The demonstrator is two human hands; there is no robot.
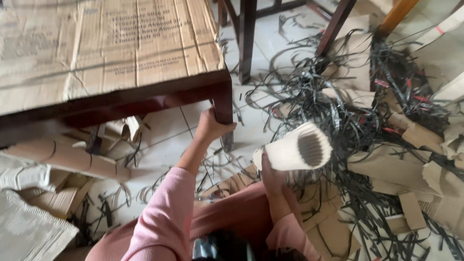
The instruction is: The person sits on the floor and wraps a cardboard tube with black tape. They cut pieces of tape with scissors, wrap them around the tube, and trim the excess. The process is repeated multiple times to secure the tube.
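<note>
1. Right hand [273, 176] has its fingers wrapped around a rolled-up corrugated cardboard tube [295, 150], held up above the scrap-covered floor [169, 145].
2. Left hand [210, 126] is a bit further out, fingers closed around the dark wooden table leg [224, 113].
3. Beyond that, the surface [96, 43] is covered with flattened cardboard, and a tangle of black strips [333, 96] sits to the right.

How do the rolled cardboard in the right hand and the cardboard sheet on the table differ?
The rolled cardboard is coiled into a tube with its fluted end showing; the cardboard sheet lies flat. The roll is pale and plain, gripped by the right hand; the sheet is browner, printed and creased, resting on the table. Both are corrugated cardboard.
</note>
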